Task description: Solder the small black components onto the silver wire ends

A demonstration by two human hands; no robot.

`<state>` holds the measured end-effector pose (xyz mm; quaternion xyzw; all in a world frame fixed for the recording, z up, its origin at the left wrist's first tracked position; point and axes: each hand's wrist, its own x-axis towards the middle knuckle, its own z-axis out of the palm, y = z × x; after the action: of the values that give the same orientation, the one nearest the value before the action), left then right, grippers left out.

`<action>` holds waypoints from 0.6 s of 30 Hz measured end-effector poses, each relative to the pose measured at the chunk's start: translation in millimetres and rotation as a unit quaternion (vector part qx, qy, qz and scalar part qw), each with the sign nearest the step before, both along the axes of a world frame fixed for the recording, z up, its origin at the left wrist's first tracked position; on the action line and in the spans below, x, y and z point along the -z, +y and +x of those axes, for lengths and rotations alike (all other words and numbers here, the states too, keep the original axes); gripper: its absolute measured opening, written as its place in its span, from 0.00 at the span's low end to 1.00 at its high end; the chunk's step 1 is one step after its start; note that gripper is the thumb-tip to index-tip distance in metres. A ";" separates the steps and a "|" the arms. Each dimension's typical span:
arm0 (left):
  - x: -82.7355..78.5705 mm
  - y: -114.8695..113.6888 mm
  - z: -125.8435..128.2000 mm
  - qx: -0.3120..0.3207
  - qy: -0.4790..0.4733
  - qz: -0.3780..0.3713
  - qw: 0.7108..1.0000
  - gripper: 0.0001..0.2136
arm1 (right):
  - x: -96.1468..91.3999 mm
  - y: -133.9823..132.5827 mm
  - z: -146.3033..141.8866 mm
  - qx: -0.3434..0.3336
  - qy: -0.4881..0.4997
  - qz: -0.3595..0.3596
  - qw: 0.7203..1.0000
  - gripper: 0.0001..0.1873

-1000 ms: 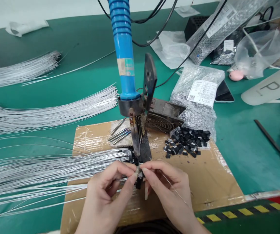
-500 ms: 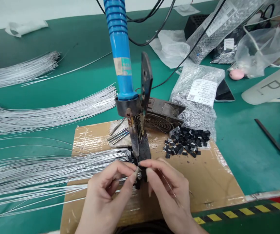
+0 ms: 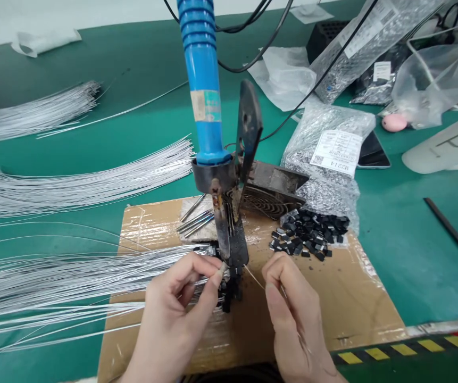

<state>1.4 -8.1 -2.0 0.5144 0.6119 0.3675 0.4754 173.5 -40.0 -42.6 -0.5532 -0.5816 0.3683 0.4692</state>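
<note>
Blue-handled iron [image 3: 205,69] propped point-down in its stand [image 3: 249,125], likely to leave both hands free. Left hand [image 3: 181,303]: thumb and forefinger pressed together beside the tip, grip too small to tell. Right hand [image 3: 298,319] pinches a thin wire [image 3: 255,277], free end toward the tip, presumably sparing the fingers heat. Cardboard [image 3: 356,303] probably shields the tabletop [image 3: 396,234].

"What lies on the smooth green table [image 3: 396,229]?"
"A flat brown cardboard sheet [image 3: 352,298]. Behind it, to its left, a bundle of thin silvery wires [image 3: 81,183]."
"And right of the cardboard?"
"A long, thin black strip [image 3: 448,226]."
</note>
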 end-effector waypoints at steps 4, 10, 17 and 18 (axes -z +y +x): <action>-2.8 3.3 2.1 -0.013 -0.008 0.009 1.000 0.06 | -2.8 4.8 0.1 -0.021 0.059 -0.003 0.998 0.11; -1.0 4.3 0.9 -0.018 -0.024 -0.007 1.000 0.06 | -7.1 3.0 -8.3 -0.010 0.137 -0.053 0.989 0.09; -1.6 7.6 1.3 -0.021 -0.031 0.000 0.999 0.06 | -12.6 5.7 -10.7 0.018 0.151 -0.081 0.985 0.11; -2.0 8.3 1.3 -0.020 -0.034 0.001 0.999 0.06 | -13.0 6.2 -10.6 0.018 0.151 -0.079 0.985 0.11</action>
<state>2.8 0.1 0.0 0.4895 0.6057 0.3946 0.4876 162.9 -33.7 -29.7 -0.5371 -0.4628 0.4837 0.5131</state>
